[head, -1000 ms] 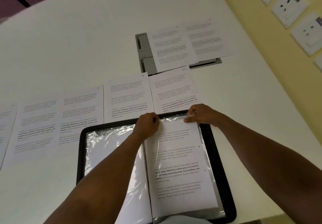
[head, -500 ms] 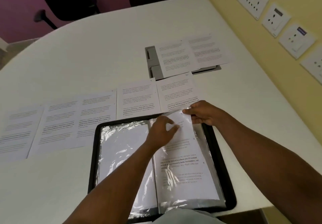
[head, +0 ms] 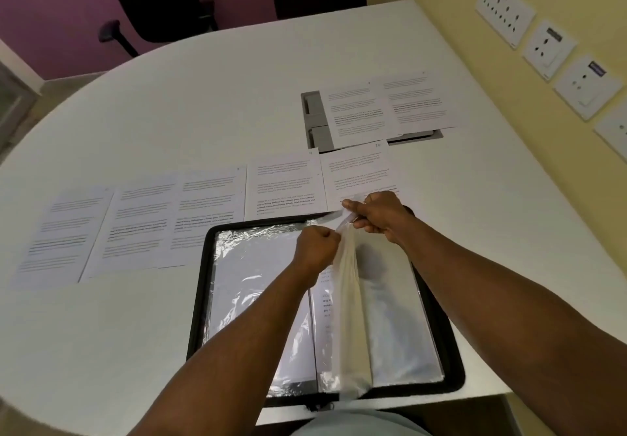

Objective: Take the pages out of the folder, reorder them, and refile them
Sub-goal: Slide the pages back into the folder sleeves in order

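A black folder (head: 198, 286) lies open at the table's near edge, its clear plastic sleeves shining. One sleeve (head: 349, 317) with a printed page in it stands lifted on edge over the spine. My left hand (head: 317, 244) pinches the sleeve's top edge from the left. My right hand (head: 380, 215) grips its top corner from the right, just above the folder's far rim. A row of several loose printed pages (head: 210, 211) lies on the table beyond the folder. Two more pages (head: 390, 106) lie farther back.
The two far pages cover a grey cable box (head: 317, 120) sunk in the white table (head: 169, 103). Wall sockets (head: 549, 49) line the yellow wall at right. A dark chair (head: 159, 18) stands behind the table's far edge.
The sleeve with the page lay flat on the folder's right half; both hands have lifted its top edge, and it now stands upright over the spine. The view has tilted up.
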Motion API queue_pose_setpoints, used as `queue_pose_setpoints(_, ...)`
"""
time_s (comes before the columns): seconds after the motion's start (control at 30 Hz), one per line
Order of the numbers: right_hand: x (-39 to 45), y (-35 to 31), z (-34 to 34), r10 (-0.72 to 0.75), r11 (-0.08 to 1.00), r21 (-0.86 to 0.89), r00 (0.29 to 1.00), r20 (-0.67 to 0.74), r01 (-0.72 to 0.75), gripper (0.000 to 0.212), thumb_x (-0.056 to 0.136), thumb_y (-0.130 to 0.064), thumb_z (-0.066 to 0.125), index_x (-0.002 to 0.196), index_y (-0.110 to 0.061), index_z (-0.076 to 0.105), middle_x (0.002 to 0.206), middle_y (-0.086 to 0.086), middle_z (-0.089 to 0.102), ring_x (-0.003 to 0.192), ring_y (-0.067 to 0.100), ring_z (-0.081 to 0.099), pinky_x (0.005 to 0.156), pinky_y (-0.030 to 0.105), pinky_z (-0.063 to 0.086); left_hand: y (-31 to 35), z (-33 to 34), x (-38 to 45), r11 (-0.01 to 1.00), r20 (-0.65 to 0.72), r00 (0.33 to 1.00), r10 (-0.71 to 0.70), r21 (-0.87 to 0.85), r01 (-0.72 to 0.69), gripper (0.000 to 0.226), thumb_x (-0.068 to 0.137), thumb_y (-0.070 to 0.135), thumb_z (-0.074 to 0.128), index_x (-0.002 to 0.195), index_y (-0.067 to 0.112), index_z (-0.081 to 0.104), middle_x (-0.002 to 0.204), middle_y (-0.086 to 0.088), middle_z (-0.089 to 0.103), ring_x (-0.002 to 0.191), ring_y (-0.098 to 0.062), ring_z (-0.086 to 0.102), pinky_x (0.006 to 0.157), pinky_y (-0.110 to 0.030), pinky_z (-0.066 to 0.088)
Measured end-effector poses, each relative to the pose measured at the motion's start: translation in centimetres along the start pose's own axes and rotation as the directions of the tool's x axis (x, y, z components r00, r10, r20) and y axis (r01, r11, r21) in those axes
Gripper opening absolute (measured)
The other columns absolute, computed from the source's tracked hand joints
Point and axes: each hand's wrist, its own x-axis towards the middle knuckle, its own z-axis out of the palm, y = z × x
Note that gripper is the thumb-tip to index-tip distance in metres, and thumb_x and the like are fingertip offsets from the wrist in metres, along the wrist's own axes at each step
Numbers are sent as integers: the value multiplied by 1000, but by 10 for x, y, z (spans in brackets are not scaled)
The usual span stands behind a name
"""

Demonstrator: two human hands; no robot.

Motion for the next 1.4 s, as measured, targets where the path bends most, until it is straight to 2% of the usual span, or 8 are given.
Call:
queue_pose_setpoints(0.17,-7,7,-5,-30,999,-23,989,-146,27,37,90,-49,61,94,-12,64,83,6,72,65,14,65,53,21,50,-5,0,10,997,35,998,-61,39,59,17,86,12,65,79,-3,71,83,-21,70,77,-32,70,73,-45,60)
queue_pose_setpoints(0.33,-13,35,-7,-104,962,-272,967,-234,38,51,92,-49,58,78,0,65,85,15,72,80,31,69,77,41,55,-10,2,20,994,76,993,-86,74,81,24,75,20,82,66,6,64,77,-12,70,73,-25,71,72,-41,61)
queue_pose_setpoints(0.5,-25,64,-8,-174,936,-351,913,-368,37,41,94,-51,52,94,-11,63,86,-2,64,82,17,59,66,26,44,-10,9,27,996,109,990,-91,33,88,41,74,40,80,63,7,60,76,-16,71,69,-25,71,70,-38,61)
queue_pose_setpoints(0.67,-29,82,-6,-600,775,-525,672,-435,351,38,95,-45,51,113,-13,62,111,2,67,99,16,61,85,32,51,-13,7,35,995,111,989,-98,-19,101,33,89,30,68,77,-1,67,83,-17,71,75,-26,70,75,-38,60)
queue_pose_setpoints(0.87,-24,75,10,-881,425,-691,444,-166,585,21,96,-21,58,100,-5,69,96,7,70,90,21,65,82,40,52,-17,-12,42,994,54,993,-104,29,102,30,79,27,78,65,8,59,79,-11,67,72,-19,65,65,-27,57)
queue_pose_setpoints(1.1,-37,77,56,-866,342,-686,498,34,642,31,96,-31,52,100,-8,72,92,7,73,79,20,69,74,33,57,-27,-31,43,995,31,995,-98,-23,99,33,84,31,73,83,-1,66,91,-15,70,79,-24,67,79,-40,59)
queue_pose_setpoints(1.27,-41,82,80,-628,642,-562,779,6,522,44,97,-41,52,129,-12,59,128,6,63,114,21,61,97,31,48,-35,-57,39,992,19,994,-108,-65,109,20,93,26,62,98,7,68,96,-7,68,88,-24,66,79,-35,58)
queue_pose_setpoints(1.4,-36,88,91,-491,688,-568,866,94,452,52,97,-47,48,140,-18,47,145,0,49,131,17,47,107,33,39,-61,-102,41,982,-89,980,-177,-87,170,17,91,23,65,83,8,69,86,-13,68,76,-26,64,73,-41,57)
